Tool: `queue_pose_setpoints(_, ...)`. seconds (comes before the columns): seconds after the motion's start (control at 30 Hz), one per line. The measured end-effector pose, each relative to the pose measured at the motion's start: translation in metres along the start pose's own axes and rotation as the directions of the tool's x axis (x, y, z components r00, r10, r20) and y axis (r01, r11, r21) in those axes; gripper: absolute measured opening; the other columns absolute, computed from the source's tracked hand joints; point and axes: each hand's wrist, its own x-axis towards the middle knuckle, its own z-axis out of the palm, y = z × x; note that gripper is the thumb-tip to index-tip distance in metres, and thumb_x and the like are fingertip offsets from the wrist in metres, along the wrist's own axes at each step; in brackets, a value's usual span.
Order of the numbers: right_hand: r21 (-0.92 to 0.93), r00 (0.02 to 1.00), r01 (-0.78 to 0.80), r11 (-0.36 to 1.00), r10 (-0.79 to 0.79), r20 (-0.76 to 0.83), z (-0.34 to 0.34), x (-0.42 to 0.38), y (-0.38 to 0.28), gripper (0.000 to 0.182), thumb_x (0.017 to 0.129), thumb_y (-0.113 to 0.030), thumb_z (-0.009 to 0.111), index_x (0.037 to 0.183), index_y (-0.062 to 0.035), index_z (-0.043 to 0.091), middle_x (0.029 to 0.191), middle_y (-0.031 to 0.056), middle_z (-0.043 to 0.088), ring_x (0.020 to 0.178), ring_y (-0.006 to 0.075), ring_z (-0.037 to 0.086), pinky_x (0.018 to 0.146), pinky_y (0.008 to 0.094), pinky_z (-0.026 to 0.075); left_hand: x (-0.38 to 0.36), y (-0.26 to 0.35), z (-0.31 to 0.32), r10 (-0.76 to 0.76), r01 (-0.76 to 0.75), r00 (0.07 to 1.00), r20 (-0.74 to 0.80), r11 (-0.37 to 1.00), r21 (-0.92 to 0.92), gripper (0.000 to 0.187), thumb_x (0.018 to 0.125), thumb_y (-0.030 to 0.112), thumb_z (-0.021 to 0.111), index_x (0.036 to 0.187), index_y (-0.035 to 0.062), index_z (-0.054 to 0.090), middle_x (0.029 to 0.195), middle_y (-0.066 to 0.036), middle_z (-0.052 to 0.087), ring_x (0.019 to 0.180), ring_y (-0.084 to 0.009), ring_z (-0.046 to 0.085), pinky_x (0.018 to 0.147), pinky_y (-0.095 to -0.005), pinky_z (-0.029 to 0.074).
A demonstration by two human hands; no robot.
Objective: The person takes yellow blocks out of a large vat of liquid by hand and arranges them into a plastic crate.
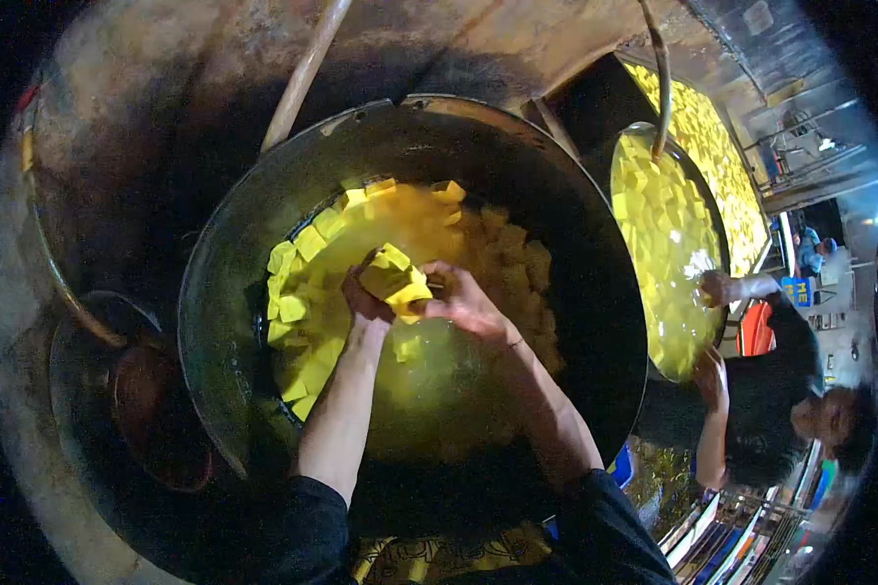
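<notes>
My left hand (366, 292) and my right hand (460, 304) are together above the middle of a large dark wok (234, 244). Between them is a small cluster of yellow tofu blocks (394, 277), with the fingers of both hands closed around it from either side. How many blocks I hold is hard to make out. Cloudy yellow liquid (429, 375) fills the wok below. More tofu blocks (307, 242) crowd its left and back sides, partly above the surface, while those on the right lie in brownish shade.
Right of me stands another pan (639, 185) full of yellow blocks, where a co-worker (761, 390) has both hands at its rim. Behind it lies a long tray of yellow blocks (702, 127). A wooden handle (302, 78) rises beyond my wok; a dark bucket (161, 419) stands left.
</notes>
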Motion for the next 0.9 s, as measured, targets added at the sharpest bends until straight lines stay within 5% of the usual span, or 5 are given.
queue_pose_setpoints(0.17, -0.599, 0.988, -0.028, 0.8, -0.07, -0.139, -0.002, -0.008, -0.036, 0.084, 0.057, -0.03, 0.082, 0.122, 0.0064, 0.042, 0.108, 0.0195, 0.057, 0.108, 0.032, 0.053, 0.092, 0.0386, 0.043, 0.011, -0.038, 0.01, 0.275, -0.332, 0.942, 0.193, 0.846, 0.418, 0.038, 0.088, 0.035, 0.041, 0.102, 0.0038, 0.059, 0.094, -0.011, 0.063, 0.083, -0.025, 0.061, 0.076, -0.0367, 0.051)
queue_pose_setpoints(0.23, -0.974, 0.907, 0.06, 0.22, -0.42, -0.039, -0.011, -0.024, -0.037, 0.094, 0.055, -0.036, 0.082, 0.128, 0.0032, 0.037, 0.124, 0.0232, 0.046, 0.121, 0.0432, 0.038, 0.097, 0.0468, 0.038, -0.008, -0.05, 0.045, 0.062, -0.106, 0.982, 0.178, 0.963, 0.248, 0.04, 0.09, 0.038, 0.04, 0.099, 0.0048, 0.059, 0.092, -0.011, 0.062, 0.082, -0.0235, 0.061, 0.075, -0.0363, 0.051)
queue_pose_setpoints(0.57, -0.205, 0.899, 0.283, 0.937, -0.334, -0.283, -0.014, -0.246, -0.138, 0.071, 0.063, -0.041, 0.069, 0.119, -0.0025, 0.05, 0.116, 0.0095, 0.051, 0.109, 0.0225, 0.048, 0.093, 0.0371, 0.04, -0.188, -0.17, 0.241, -0.45, 0.289, 0.876, 0.17, 0.776, 0.561, 0.053, 0.084, 0.061, 0.042, 0.103, 0.0131, 0.052, 0.093, -0.005, 0.056, 0.087, -0.0206, 0.058, 0.079, -0.0372, 0.047)
queue_pose_setpoints(0.7, -0.056, 0.702, 0.306, 0.95, -0.265, -0.661, 0.035, -0.393, -0.104, 0.069, 0.063, -0.037, 0.066, 0.119, -0.0023, 0.048, 0.113, 0.0092, 0.053, 0.103, 0.0187, 0.053, 0.092, 0.0327, 0.042, -0.302, -0.266, 0.234, -0.158, -0.087, 0.97, 0.183, 0.48, 0.873, 0.058, 0.092, 0.048, 0.04, 0.113, -0.0052, 0.044, 0.104, -0.019, 0.053, 0.099, -0.0266, 0.051, 0.086, -0.0349, 0.041)
queue_pose_setpoints(0.9, 0.504, 0.325, 0.601, 0.62, 0.387, -0.863, 0.12, -0.55, 0.109, 0.06, 0.074, -0.029, 0.062, 0.124, -0.0007, 0.045, 0.118, 0.0155, 0.055, 0.102, 0.0257, 0.057, 0.091, 0.0394, 0.046, -0.41, -0.337, 0.058, -0.53, 0.272, 0.817, -0.226, 0.009, 0.962, 0.07, 0.088, 0.047, 0.05, 0.129, -0.0067, 0.031, 0.125, -0.022, 0.041, 0.123, -0.0303, 0.031, 0.103, -0.0404, 0.025)
